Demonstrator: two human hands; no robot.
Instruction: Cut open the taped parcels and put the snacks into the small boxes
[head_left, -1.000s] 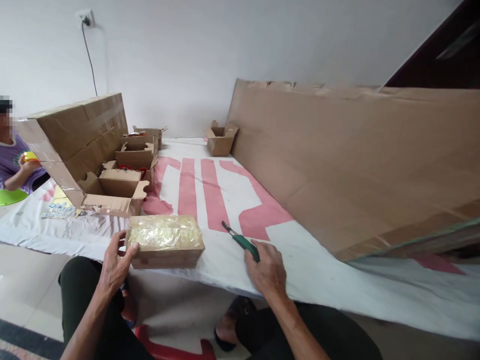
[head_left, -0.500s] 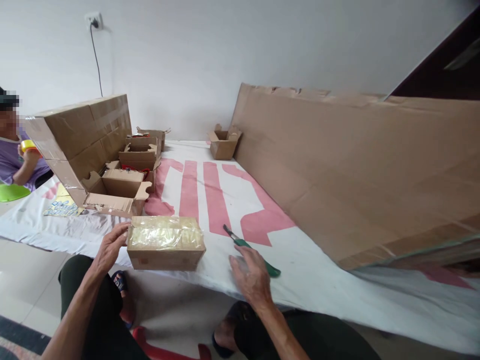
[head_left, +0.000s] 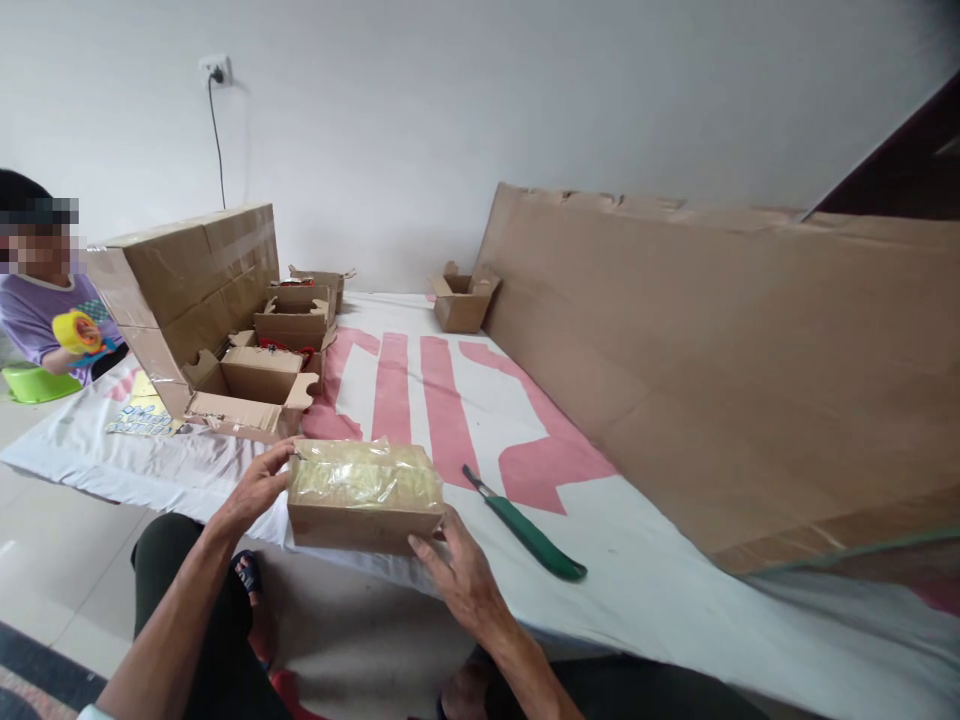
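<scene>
A small cardboard box (head_left: pixel 352 525), its top covered with clear shiny tape, is at the table's front edge between my two hands. My left hand (head_left: pixel 259 487) grips its left end, fingers against the upper corner. At the opposite end, my right hand (head_left: pixel 463 570) has its thumb on the front face and its fingers around the right side, partly hidden. A knife with a green handle (head_left: pixel 536 540) and a short dark blade lies on the cloth to the right of my right hand, apart from it.
Several open cardboard boxes (head_left: pixel 251 385) line the left side beside a stack of taped cartons (head_left: pixel 161 290). Another open box (head_left: pixel 461 300) stands at the back by a large leaning cardboard sheet (head_left: pixel 675 360). At far left, a person (head_left: pixel 37 310) holds a yellow tape roll (head_left: pixel 75 330).
My right hand has moved left from beside the knife onto the box's right end. My left hand stays at the left end. The view has shifted slightly.
</scene>
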